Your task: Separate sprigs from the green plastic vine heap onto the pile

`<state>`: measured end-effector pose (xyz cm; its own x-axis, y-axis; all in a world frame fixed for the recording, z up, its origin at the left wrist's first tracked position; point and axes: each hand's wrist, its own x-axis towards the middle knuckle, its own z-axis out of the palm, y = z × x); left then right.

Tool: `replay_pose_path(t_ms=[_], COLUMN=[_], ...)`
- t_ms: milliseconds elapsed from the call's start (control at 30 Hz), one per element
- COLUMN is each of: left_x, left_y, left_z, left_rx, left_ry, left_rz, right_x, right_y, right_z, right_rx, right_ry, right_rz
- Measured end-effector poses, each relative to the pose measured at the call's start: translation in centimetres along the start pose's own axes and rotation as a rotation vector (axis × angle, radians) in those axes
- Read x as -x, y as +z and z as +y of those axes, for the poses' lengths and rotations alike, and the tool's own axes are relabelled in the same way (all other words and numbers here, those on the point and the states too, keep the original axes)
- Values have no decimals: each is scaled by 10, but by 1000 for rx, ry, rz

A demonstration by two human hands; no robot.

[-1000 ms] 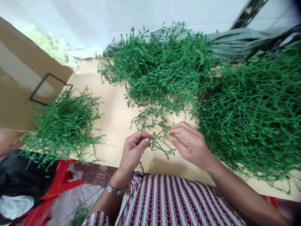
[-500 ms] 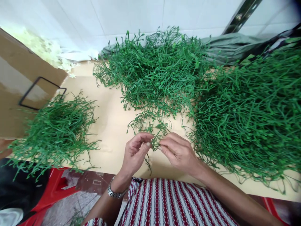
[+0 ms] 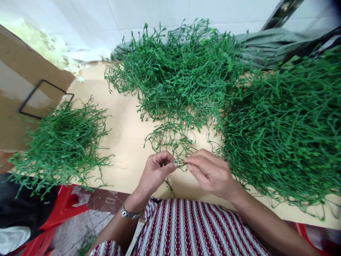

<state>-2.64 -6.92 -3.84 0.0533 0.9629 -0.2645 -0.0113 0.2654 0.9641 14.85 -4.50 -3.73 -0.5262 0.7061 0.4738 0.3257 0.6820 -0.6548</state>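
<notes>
Over the near edge of the table, my left hand (image 3: 157, 173) has thumb and forefinger pinched on a thin green plastic-looking stem (image 3: 180, 163). My right hand (image 3: 209, 174) pinches the same stem a short way to the right, thumb against fingers. Part of the stem is hidden by the fingertips. A dark stem end (image 3: 169, 188) hangs below my left hand. Just beyond both hands lies a loose cluster of branching green stems (image 3: 170, 137). Farther back is a large heap of such stems (image 3: 181, 74).
A dense stem pile (image 3: 287, 135) covers the right side; a smaller pile (image 3: 66, 142) lies left, over the table edge. Behind it are a cardboard box (image 3: 23, 81) with a black wire frame and pale yellow flowers (image 3: 39, 42). A red stool (image 3: 62, 209) and a seated person's dark-clothed leg (image 3: 23, 199) are at lower left.
My hands have moved slightly apart, the right one a little to the right, with the stem still pinched between them. The view has shifted slightly; the piles look unchanged.
</notes>
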Motion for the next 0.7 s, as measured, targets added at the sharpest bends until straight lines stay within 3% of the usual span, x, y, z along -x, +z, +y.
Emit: replay_pose_path(t_ms=[167, 333, 467, 700], left_x=[4, 4, 4, 4], left_y=[2, 4, 6, 8], left_z=[2, -1, -2, -6], left_rx=[-100, -168, -99, -88], left_ry=[203, 383, 324, 125], left_rz=[47, 109, 50, 94], right_x=[-6, -6, -5, -2], right_y=[0, 3, 2, 8], right_z=[6, 8, 9, 10], right_rx=[-163, -212, -250, -402], right_ry=[111, 119, 113, 209], right_rz=[-87, -133, -150, -87])
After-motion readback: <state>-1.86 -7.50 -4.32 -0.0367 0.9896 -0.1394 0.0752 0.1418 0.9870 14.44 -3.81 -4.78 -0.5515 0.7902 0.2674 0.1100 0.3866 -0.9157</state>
